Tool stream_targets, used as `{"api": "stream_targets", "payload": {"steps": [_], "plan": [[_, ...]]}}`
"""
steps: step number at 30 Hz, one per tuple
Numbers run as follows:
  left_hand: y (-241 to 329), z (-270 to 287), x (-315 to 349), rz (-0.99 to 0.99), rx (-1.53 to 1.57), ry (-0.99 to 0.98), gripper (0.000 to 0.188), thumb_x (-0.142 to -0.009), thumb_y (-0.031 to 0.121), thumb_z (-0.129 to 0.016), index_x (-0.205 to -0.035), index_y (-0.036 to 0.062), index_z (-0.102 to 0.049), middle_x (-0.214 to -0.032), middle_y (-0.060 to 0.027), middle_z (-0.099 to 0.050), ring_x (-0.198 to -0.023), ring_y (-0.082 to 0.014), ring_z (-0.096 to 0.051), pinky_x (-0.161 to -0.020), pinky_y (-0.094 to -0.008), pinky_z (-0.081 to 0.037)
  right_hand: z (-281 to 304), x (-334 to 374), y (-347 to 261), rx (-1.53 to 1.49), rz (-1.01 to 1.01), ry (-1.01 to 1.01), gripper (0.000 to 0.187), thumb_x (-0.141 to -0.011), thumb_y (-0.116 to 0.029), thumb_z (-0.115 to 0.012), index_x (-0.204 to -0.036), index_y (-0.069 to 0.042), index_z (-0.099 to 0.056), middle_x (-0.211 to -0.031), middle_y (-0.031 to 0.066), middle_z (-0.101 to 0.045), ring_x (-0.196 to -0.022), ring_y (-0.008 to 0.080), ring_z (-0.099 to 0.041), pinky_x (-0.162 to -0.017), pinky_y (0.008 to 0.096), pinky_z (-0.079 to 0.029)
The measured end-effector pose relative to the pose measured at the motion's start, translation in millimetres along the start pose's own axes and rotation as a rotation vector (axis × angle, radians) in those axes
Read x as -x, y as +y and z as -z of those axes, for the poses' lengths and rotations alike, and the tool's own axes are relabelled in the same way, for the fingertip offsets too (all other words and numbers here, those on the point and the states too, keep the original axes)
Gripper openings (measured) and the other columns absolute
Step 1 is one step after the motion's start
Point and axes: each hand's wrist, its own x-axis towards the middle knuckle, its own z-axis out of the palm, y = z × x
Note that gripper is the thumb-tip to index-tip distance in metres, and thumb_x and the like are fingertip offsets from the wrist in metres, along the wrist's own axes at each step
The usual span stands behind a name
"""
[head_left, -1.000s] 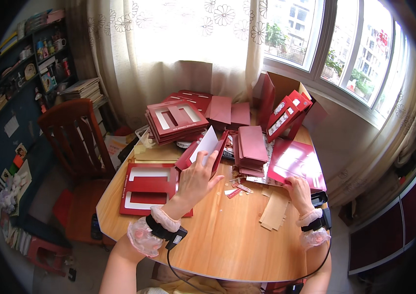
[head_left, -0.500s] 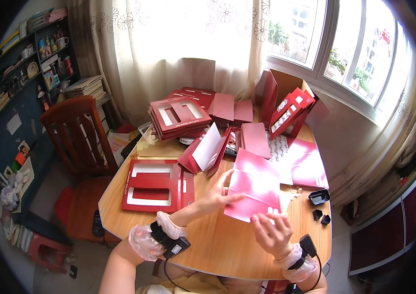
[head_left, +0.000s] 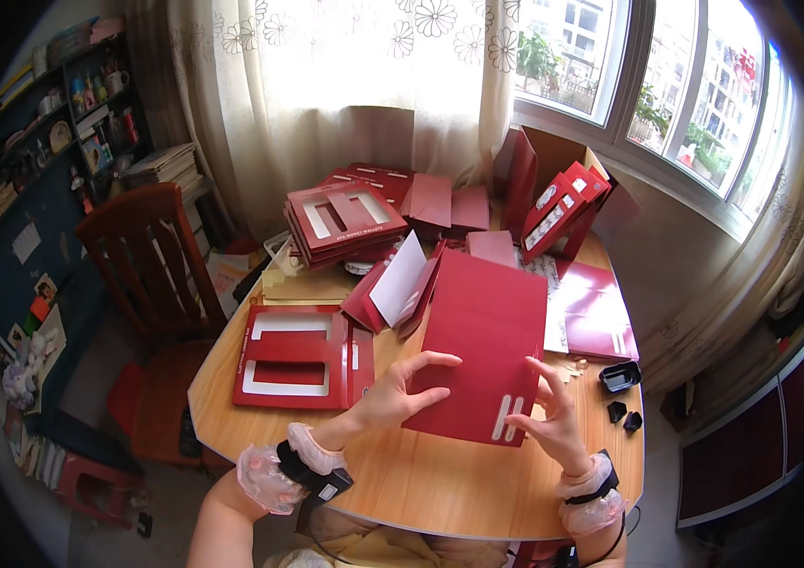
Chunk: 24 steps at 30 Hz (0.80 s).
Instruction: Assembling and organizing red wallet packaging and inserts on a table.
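A large dark red cardboard sheet (head_left: 482, 331) stands tilted above the table's near middle, with two pale slot-like marks low on its right side. My left hand (head_left: 411, 388) grips its left edge, thumb and forefinger curled onto the front. On the opposite edge, my right hand (head_left: 552, 417) holds it with the thumb over the pale marks and the fingers along the side. Left of the sheet lies a flat red box panel with cut-out windows (head_left: 293, 355). Just behind my left hand, a folded red piece with a white inner face (head_left: 400, 279) stands partly opened.
Stacked red window panels (head_left: 343, 216) are at the back left, near folded red pieces (head_left: 428, 204). An opened carton (head_left: 563, 156) holds red boxes at the back right. Flat red sheets (head_left: 596, 308) and small black containers (head_left: 619, 377) lie on the right. A wooden chair (head_left: 151, 265) is left.
The sheet has been raised and turned, so it shows a larger dark red face instead of a glossy, bright one. My right hand has moved up onto its right edge.
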Motion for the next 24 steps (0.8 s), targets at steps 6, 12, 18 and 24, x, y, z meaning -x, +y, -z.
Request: {"api": "stream_targets", "payload": {"steps": [6, 12, 18, 24], "plan": [[14.9, -5.7, 4.2, -0.031, -0.144, -0.008, 0.060, -0.087, 0.005, -0.077, -0.143, 0.0031, -0.054, -0.139, -0.0091, -0.061, -0.128, -0.0179, -0.057, -0.111, -0.0319, -0.044, -14.3, 9.8, 4.4, 0.060, 0.071, 0.093, 0.078, -0.074, 0.009, -0.082, -0.144, -0.003, -0.052, -0.128, 0.0123, -0.065, -0.122, 0.0204, -0.060, -0.104, 0.0339, -0.049], [12.9, -6.7, 3.6, -0.037, -0.253, 0.080, 0.066, -0.080, 0.004, -0.083, -0.141, 0.0066, -0.058, -0.131, -0.0142, -0.068, -0.115, -0.0198, -0.068, -0.102, -0.0317, -0.054, -20.7, 14.0, -2.9, 0.279, 0.119, 0.207, 0.066, -0.071, 0.008, -0.084, -0.133, -0.002, -0.063, -0.119, 0.0135, -0.069, -0.105, 0.0199, -0.067, -0.091, 0.0320, -0.054], [8.0, -10.6, 6.9, -0.084, -0.416, 0.162, 0.045, -0.080, 0.005, -0.083, -0.124, 0.0081, -0.072, -0.113, -0.0125, -0.076, -0.098, -0.0180, -0.075, -0.089, -0.0286, -0.059, -27.7, 12.7, -3.3, 0.403, 0.187, 0.329, 0.051, -0.068, 0.005, -0.086, -0.117, -0.003, -0.072, -0.104, 0.0119, -0.074, -0.085, 0.0200, -0.069, -0.076, 0.0314, -0.055], [11.1, -16.0, 9.9, -0.165, -0.524, 0.187, 0.034, -0.080, 0.003, -0.081, -0.114, 0.0079, -0.077, -0.100, -0.0115, -0.077, -0.089, -0.0212, -0.076, -0.076, -0.0278, -0.059, -32.8, 11.3, -9.5, 0.565, 0.264, 0.442, 0.041, -0.064, 0.003, -0.087, -0.103, -0.007, -0.077, -0.086, 0.0076, -0.069, -0.082, 0.0222, -0.059, -0.076, 0.0340, -0.049]]}}
